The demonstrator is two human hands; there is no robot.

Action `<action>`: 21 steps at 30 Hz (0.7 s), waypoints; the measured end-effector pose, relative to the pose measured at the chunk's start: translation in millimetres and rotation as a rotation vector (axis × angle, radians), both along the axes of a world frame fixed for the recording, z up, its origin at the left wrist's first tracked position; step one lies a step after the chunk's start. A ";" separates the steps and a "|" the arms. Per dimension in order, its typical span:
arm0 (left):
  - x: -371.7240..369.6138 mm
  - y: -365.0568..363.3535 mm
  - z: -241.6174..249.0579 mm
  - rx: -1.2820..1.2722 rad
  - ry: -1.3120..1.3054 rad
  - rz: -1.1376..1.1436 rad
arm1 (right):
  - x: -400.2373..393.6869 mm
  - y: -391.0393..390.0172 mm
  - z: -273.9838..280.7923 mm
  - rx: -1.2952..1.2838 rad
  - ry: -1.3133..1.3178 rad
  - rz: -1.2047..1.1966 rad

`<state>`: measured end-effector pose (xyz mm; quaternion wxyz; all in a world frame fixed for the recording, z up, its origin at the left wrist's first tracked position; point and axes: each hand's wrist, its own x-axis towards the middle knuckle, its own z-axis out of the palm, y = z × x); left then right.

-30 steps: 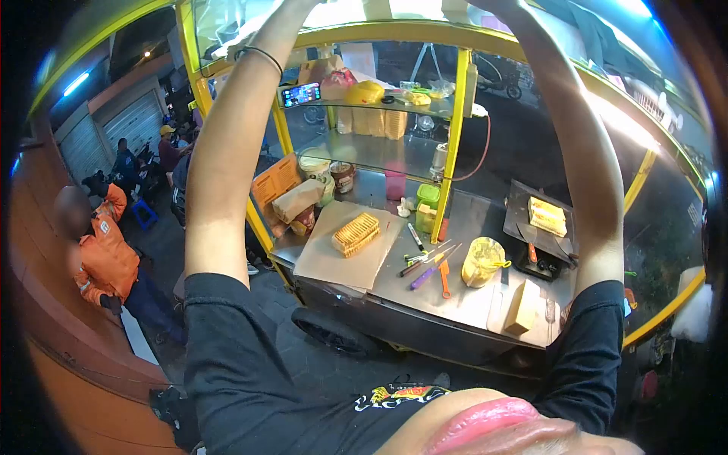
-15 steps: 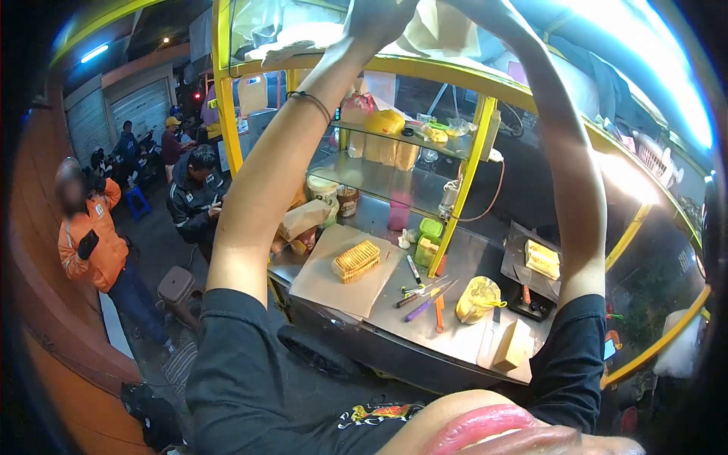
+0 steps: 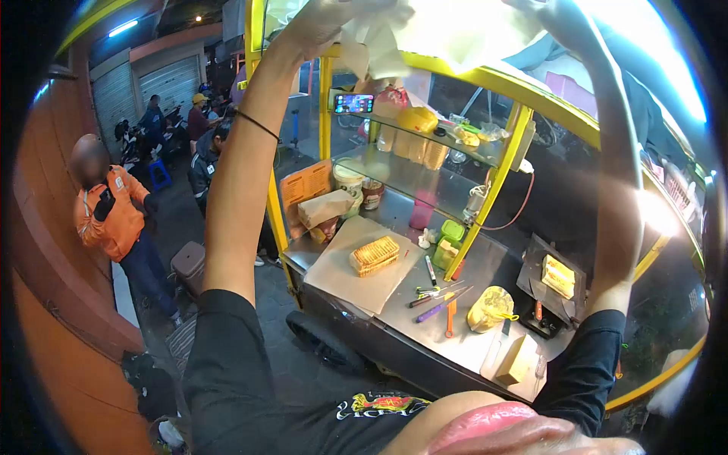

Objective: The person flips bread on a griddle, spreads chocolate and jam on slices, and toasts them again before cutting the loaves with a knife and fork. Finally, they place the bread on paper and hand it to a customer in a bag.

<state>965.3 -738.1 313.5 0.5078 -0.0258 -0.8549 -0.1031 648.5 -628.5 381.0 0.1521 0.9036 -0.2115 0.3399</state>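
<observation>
My left hand (image 3: pixel 322 24) is raised to the top of the stall, its fingers closed on a pale, thin sheet (image 3: pixel 373 49) like wrapping paper. Glare washes out much of that sheet, which spreads towards my right hand (image 3: pixel 557 19). The right hand is also raised, beside the sheet's right side. Its fingertips run into the frame's upper edge and the glare, so its grip cannot be told. Below, a stack of toasted bread (image 3: pixel 374 255) lies on brown paper (image 3: pixel 334 277) on the metal counter. More bread (image 3: pixel 558 276) sits on a griddle (image 3: pixel 540 258) at the right.
Yellow posts (image 3: pixel 491 189) and glass shelves (image 3: pixel 425 180) frame the counter. Along it lie a purple-handled tool (image 3: pixel 434 309), an orange tool (image 3: pixel 450 318), a tub of yellow spread (image 3: pixel 489 309) and an uncut loaf (image 3: pixel 519 360). A person in an orange jacket (image 3: pixel 114 212) stands left.
My hands have moved apart, the left one leftwards and the right one rightwards. The pale sheet now spans more of the space between them. My view has shifted, moving the counter rightwards in frame.
</observation>
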 end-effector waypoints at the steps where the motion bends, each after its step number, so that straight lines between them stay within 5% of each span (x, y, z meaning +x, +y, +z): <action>1: 2.2 -5.9 -3.7 0.011 -0.004 0.009 | 7.8 10.5 -2.0 -0.154 -0.176 -0.826; 2: 5.6 -15.5 -8.6 0.040 -0.017 -0.078 | -77.8 -54.2 31.0 0.061 -0.093 -0.104; 3: 10.4 -25.7 -11.5 0.066 -0.026 -0.164 | -51.5 -36.6 24.0 0.072 -0.092 -0.092; 4: 21.7 -38.6 -14.1 0.305 -0.006 -0.097 | -0.3 5.0 12.0 -0.071 -0.054 -0.663; 5: 17.7 -33.7 -19.6 0.498 0.146 -0.316 | 32.5 24.9 4.8 -0.227 -0.003 -1.225; 7: 30.0 -39.8 -22.9 -0.476 0.171 0.147 | -24.7 -1.0 2.4 0.268 -0.376 -0.176; 8: 46.7 -23.2 -32.2 0.055 0.080 -0.026 | -27.4 7.0 -1.6 0.132 -0.337 -0.166; 9: 62.7 -19.8 -40.7 0.092 0.077 -0.015 | -9.9 21.9 -16.5 -0.013 -0.319 -0.259; 11: 92.2 -19.3 -68.1 -0.192 0.184 0.717 | 25.1 45.2 -52.5 -0.157 -0.315 -0.367; 12: 107.5 -20.4 -80.1 -0.154 0.144 0.735 | 42.0 58.2 -72.0 -0.204 -0.322 -0.357; 14: 144.4 -19.3 -102.5 0.711 0.276 -0.308 | 75.5 75.3 -110.5 -0.247 -0.330 -0.292; 15: 165.3 -14.3 -122.7 0.753 0.297 -0.262 | 91.5 78.7 -128.2 -0.228 -0.340 -0.254; 17: 192.9 6.0 -175.4 0.848 0.378 -0.526 | 124.2 80.6 -167.1 -0.120 -0.351 -0.186; 19: 188.9 26.6 -229.2 0.511 0.331 -0.265 | 156.2 80.1 -201.2 0.030 -0.357 -0.144; 20: 184.0 39.8 -251.7 0.530 0.343 -0.260 | 172.3 76.0 -215.1 0.131 -0.355 -0.125; 21: 177.8 53.9 -272.0 0.625 0.432 -0.027 | 188.1 69.6 -229.5 0.242 -0.343 -0.126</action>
